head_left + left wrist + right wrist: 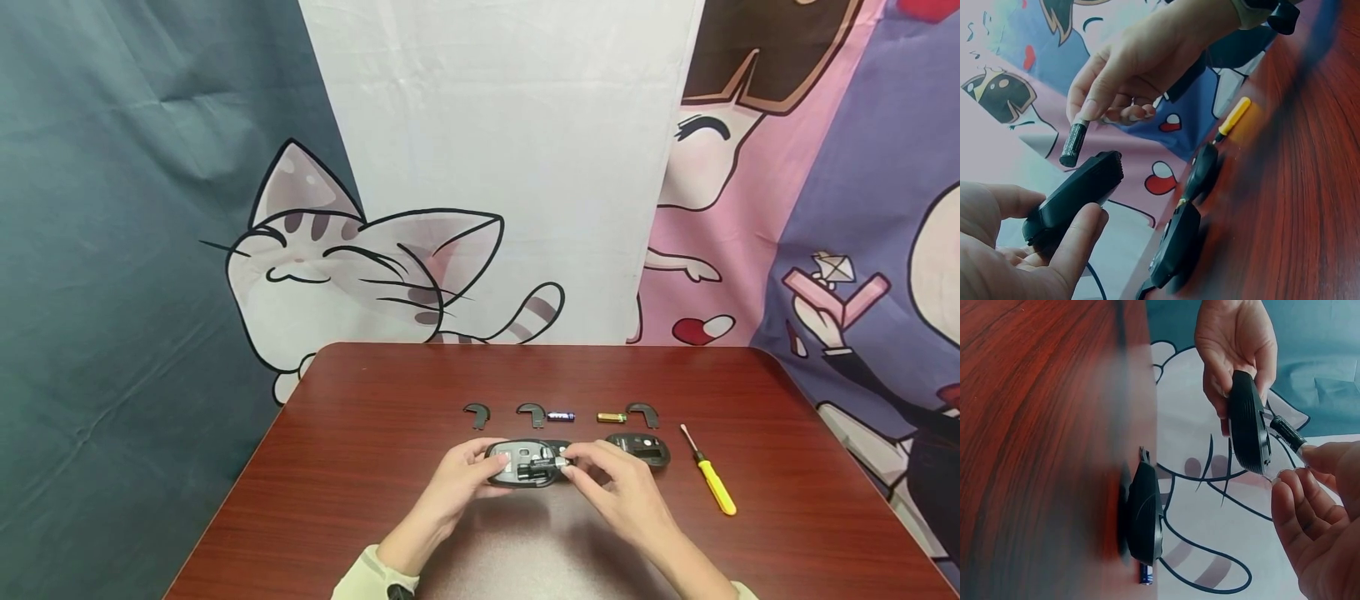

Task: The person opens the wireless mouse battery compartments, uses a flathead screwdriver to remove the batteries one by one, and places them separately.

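My left hand point(461, 477) grips a black computer mouse point(1247, 425) by its end, fingers and thumb along its sides. In the head view its grey underside faces up, with an open battery compartment. My right hand point(621, 490) pinches the end of a dark battery point(1074, 145) between thumb and fingertips. In the right wrist view the battery point(1287, 430) slants toward the mouse's underside, its far end right at the compartment side. The right hand's other fingers are bent beside the mouse's edge.
On the brown table lie two more black mice point(1175, 245), one partly hidden behind the held one, the other point(651, 451) farther right. Behind them are three curved dark covers point(534, 413), a blue battery point(561, 417) and a gold-green battery point(611, 418). A yellow-handled screwdriver point(716, 486) lies at right.
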A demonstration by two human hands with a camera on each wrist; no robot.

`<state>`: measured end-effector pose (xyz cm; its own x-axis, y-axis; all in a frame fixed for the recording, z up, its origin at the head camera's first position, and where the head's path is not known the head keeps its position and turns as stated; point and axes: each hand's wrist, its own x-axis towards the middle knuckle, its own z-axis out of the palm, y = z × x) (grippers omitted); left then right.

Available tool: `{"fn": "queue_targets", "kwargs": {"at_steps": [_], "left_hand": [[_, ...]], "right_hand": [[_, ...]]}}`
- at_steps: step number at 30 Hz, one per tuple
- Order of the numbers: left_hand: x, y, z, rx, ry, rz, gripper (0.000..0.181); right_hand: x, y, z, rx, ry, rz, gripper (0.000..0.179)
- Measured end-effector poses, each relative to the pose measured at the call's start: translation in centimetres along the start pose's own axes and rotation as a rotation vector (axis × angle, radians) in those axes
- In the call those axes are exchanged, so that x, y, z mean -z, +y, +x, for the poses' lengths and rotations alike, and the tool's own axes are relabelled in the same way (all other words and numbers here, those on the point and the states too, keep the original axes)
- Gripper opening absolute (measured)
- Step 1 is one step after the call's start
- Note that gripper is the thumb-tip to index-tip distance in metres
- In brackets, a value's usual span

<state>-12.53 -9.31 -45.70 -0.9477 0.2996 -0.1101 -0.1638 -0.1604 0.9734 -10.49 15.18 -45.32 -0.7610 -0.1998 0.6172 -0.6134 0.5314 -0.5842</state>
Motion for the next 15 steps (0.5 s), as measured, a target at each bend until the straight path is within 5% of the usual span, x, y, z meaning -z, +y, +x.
{"fn": "queue_targets", "kwargs": {"at_steps": [15], "left_hand": [[1.8,-0.3,0.1,0.022,0.022,0.028,0.044]], "right_hand": [[-0.5,1.2,1.1,-0.046,0.012,-0.039,0.029]]}}
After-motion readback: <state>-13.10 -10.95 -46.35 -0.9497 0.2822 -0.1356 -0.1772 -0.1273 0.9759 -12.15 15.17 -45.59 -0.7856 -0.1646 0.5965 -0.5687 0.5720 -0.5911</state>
